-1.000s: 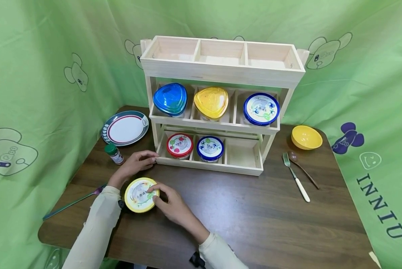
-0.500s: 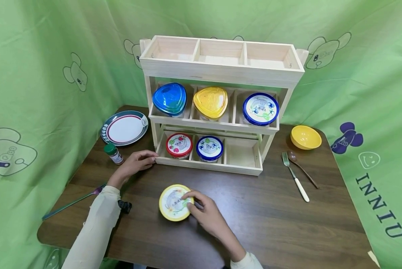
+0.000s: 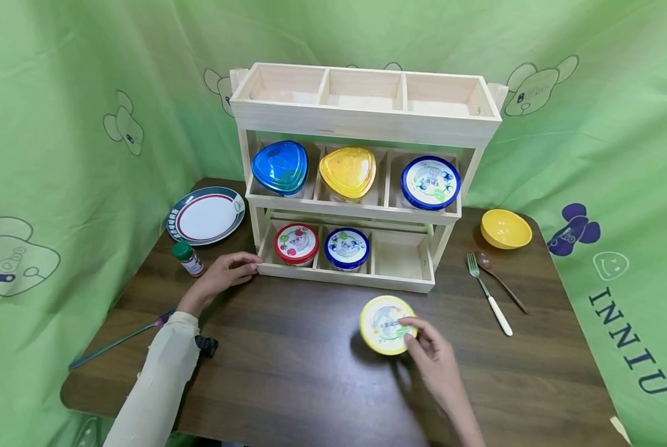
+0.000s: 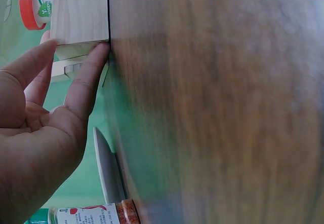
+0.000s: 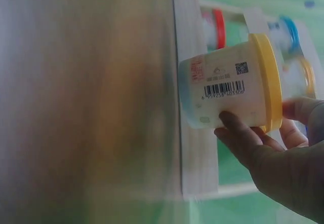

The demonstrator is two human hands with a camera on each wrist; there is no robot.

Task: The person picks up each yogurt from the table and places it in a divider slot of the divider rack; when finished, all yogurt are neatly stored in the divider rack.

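Note:
In the head view, my right hand (image 3: pixel 435 360) grips a round tub with a yellow-rimmed lid (image 3: pixel 388 325) by its right side, held above the table in front of the wooden rack. The right wrist view shows the tub's barcoded white side (image 5: pixel 228 89), with fingers and thumb around the lid end. My left hand (image 3: pixel 225 277) holds the lower left front corner of the wooden rack (image 3: pixel 344 280); the left wrist view shows the fingertips against that corner. On the bottom tier sit a red-lidded tub (image 3: pixel 296 243) and a blue-lidded tub (image 3: pixel 347 248), left and middle; the right compartment is bare.
The middle tier bears blue (image 3: pixel 280 167), yellow (image 3: pixel 348 172) and blue-rimmed (image 3: pixel 430 182) lidded containers. At left are a plate (image 3: pixel 207 215), a spice jar (image 3: pixel 188 259) and a long-handled utensil (image 3: pixel 123 338). A yellow bowl (image 3: pixel 506 229), fork (image 3: pixel 489 295) and wooden spoon (image 3: pixel 503 282) lie at right.
My right hand has carried the yellow-lidded tub rightwards, from beside my left forearm to in front of the rack's right half. My left hand has stayed at the rack's corner.

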